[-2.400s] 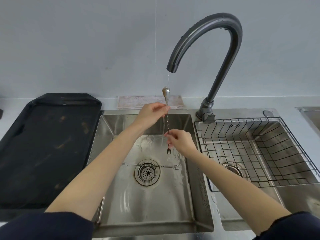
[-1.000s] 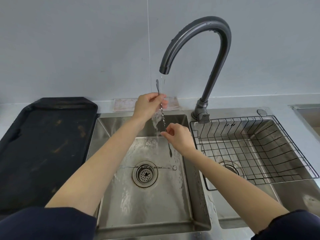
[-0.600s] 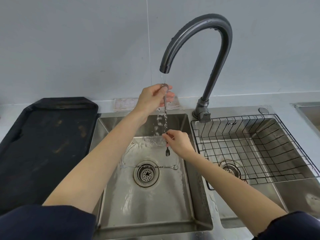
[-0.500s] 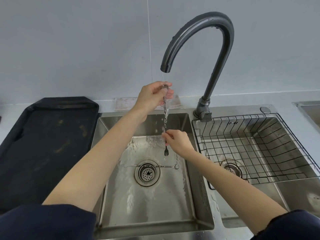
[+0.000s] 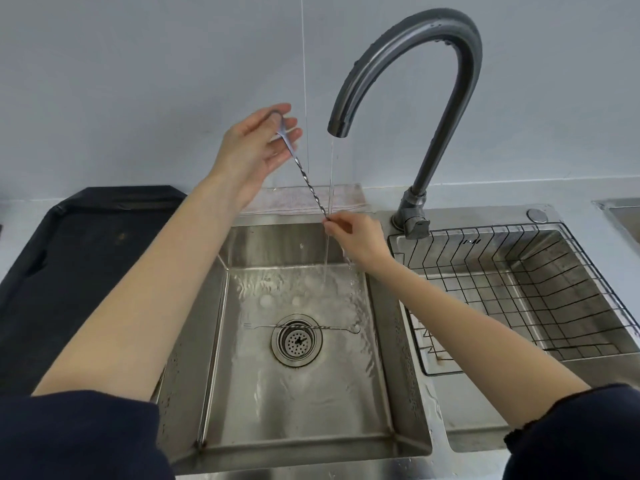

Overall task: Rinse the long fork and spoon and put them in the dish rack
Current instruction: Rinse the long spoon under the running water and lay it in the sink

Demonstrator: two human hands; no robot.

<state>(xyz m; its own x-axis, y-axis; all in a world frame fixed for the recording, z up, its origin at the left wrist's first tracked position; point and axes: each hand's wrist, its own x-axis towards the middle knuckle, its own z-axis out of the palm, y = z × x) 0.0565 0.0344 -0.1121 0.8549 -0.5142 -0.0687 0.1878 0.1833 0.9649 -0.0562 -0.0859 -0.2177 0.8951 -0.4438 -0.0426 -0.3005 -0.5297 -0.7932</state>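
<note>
A long metal utensil with a twisted handle point(image 5: 304, 178) hangs slanted between my hands, over the left basin point(image 5: 294, 410). My left hand point(image 5: 252, 150) holds its top end high, left of the spout. My right hand point(image 5: 356, 237) pinches its lower end right at the thin water stream point(image 5: 329, 202); that end is hidden in my fingers. A second long twisted utensil point(image 5: 322, 327) lies flat across the drain point(image 5: 297, 341), its small fork end pointing left. The black wire dish rack point(image 5: 554, 271) sits in the right basin with nothing in it.
The dark curved faucet point(image 5: 415, 46) arches over the left basin and runs. A large black tray point(image 5: 86, 271) lies on the counter at the left. A pale cloth point(image 5: 294, 199) lies behind the sink against the wall.
My left hand has risen and moved left, away from the stream, so the utensil now slants instead of hanging upright. My right hand has slid to its lower end, which now covers the fork tip.
</note>
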